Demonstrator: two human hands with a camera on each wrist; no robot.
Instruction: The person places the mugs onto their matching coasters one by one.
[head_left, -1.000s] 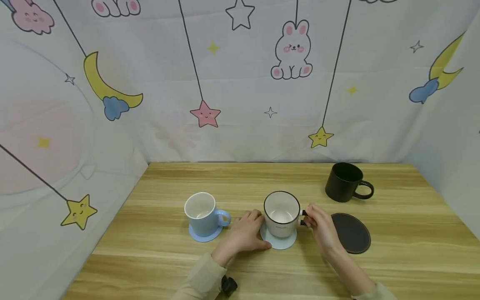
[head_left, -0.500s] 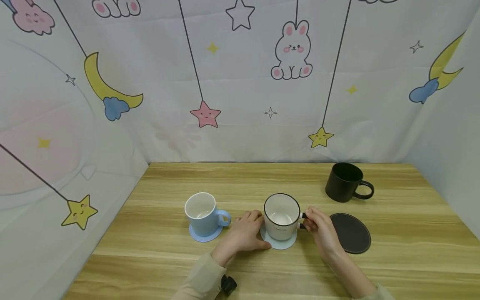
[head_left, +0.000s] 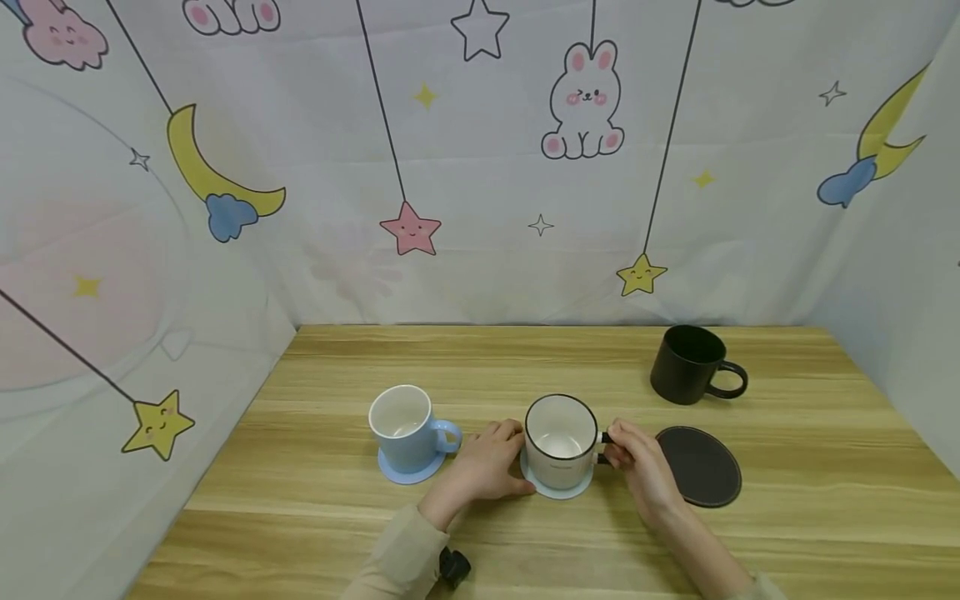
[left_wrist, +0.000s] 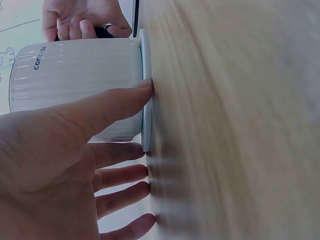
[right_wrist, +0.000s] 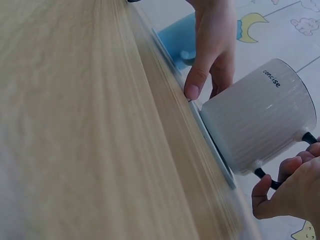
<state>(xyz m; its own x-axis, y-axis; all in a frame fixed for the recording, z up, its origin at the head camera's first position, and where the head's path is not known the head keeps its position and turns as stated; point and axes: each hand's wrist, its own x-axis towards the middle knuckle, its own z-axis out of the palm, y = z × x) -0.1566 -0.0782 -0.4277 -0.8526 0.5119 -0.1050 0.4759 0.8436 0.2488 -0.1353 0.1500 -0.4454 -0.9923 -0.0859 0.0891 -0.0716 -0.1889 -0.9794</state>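
White and ribbed, the "concise" mug [head_left: 561, 450] stands upright mid-table, and its base looks seated on the pale coaster [head_left: 558, 494] (no gap that I can make out from either wrist)! Right hand [head_left: 642, 465] is on the job, fingers curled round the black handle [right_wrist: 260, 173]. Left hand [head_left: 487, 462] holds nothing: fingers spread, thumb touching the coaster's rim, other fingertips down beside it.

Just to the left, the light-blue mug [head_left: 412, 443] sits on its blue coaster [head_left: 408, 477]. Over on the right, the black mug [head_left: 681, 371] stands on bare wooden tabletop [head_left: 300, 533], behind and apart from the black coaster [head_left: 701, 467], which carries nothing.

So the score, as I judge it: blue pair together, white pair as good as together bar the letting go, black pair untouched and left over.

And the movement? Against the frames before, the white mug has come nearer the person and settled more squarely over its coaster; the blue and black mugs haven't budged.
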